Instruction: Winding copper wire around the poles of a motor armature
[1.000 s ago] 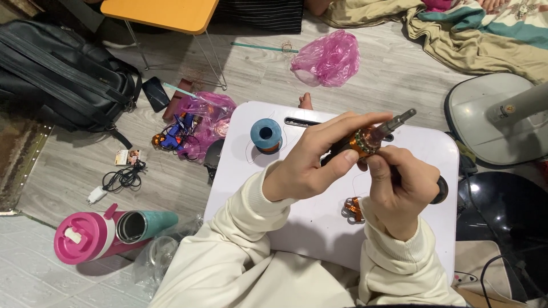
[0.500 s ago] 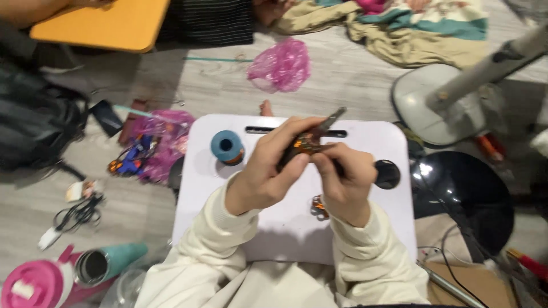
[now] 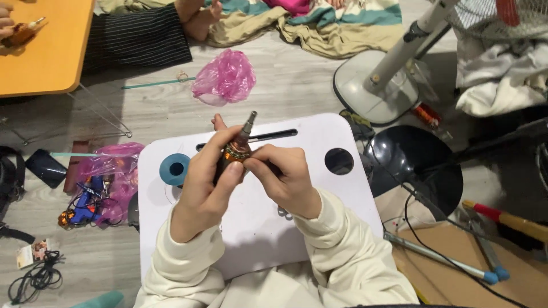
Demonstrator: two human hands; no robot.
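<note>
My left hand (image 3: 205, 182) grips a small cylindrical part with copper wire windings and a metal shaft (image 3: 240, 145), held upright above a white lap table (image 3: 257, 228). My right hand (image 3: 285, 179) pinches the lower side of the same wound part, fingers closed against it. Both sleeves are cream-coloured. A blue spool (image 3: 174, 169) stands on the lap table just left of my left hand.
A pink plastic bag (image 3: 224, 77) lies on the floor behind the table. Another pink bag with blue tools (image 3: 100, 191) sits at the left. An orange table (image 3: 40, 51) with another person's hand is far left. A fan base (image 3: 374, 91) and black dish (image 3: 414, 171) are at the right.
The view has shifted rightwards and closer. The wound part has turned from tilted to nearly upright between my hands, which stay on it.
</note>
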